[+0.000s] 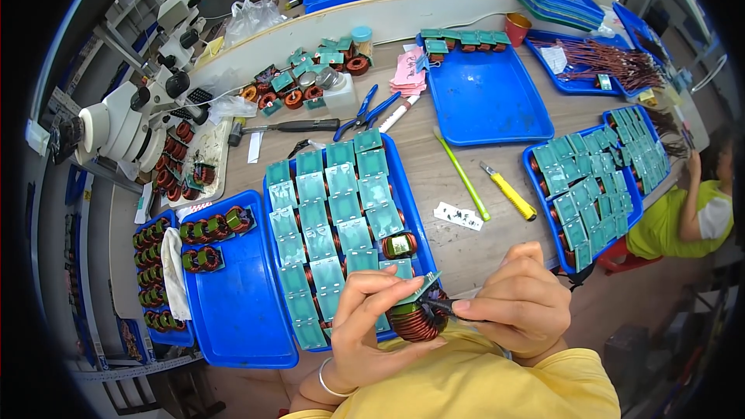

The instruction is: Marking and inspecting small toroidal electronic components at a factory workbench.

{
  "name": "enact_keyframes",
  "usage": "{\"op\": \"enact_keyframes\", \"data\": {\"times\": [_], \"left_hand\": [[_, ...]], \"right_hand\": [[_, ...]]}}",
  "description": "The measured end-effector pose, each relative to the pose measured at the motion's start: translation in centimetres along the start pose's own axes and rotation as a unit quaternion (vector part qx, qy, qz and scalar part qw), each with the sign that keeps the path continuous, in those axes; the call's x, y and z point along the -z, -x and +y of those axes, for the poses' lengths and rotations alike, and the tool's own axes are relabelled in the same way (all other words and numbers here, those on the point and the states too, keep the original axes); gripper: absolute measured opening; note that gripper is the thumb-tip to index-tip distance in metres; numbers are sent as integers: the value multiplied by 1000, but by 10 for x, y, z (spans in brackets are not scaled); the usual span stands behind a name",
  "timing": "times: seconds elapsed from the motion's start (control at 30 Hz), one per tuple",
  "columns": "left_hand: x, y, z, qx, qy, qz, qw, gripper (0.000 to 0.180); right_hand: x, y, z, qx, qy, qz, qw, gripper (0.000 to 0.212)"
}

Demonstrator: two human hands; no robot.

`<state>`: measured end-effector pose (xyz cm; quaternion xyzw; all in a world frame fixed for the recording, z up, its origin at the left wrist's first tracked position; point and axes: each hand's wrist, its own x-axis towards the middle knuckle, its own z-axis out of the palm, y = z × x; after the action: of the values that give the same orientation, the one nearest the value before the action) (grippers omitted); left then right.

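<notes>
Close to my body, my left hand (366, 331) grips a copper-wound toroidal coil (420, 321) with a small green circuit board on its upper side. My right hand (521, 302) pinches a slim black pointed tool (441, 306), its tip at the coil just under the board; its exact kind is unclear. Beneath and beyond my left hand lies a blue tray (409, 209) with rows of coils topped by green boards (339, 178). One coil (399, 245) in its right column shows a pale label instead of a board.
Left stands another blue tray (240, 302) with several coils. Pliers (362, 115), a hammer (287, 126), a green stick (462, 174) and a yellow cutter knife (508, 191) lie beyond. More trays (489, 101) and a microscope (116, 128) flank these. People sit opposite and at right.
</notes>
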<state>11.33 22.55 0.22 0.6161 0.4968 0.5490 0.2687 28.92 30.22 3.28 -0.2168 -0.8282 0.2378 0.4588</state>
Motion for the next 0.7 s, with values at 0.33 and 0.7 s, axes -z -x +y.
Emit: {"op": "enact_keyframes", "data": {"times": [0.33, 0.7], "left_hand": [[0, -2, 3, -29, -81, 7, 996, 66], [0, -2, 2, -25, -96, 14, 995, 66]], "right_hand": [[1, -2, -1, 27, 38, -13, 999, 22], [0, -1, 0, 40, 52, -16, 998, 24]]}}
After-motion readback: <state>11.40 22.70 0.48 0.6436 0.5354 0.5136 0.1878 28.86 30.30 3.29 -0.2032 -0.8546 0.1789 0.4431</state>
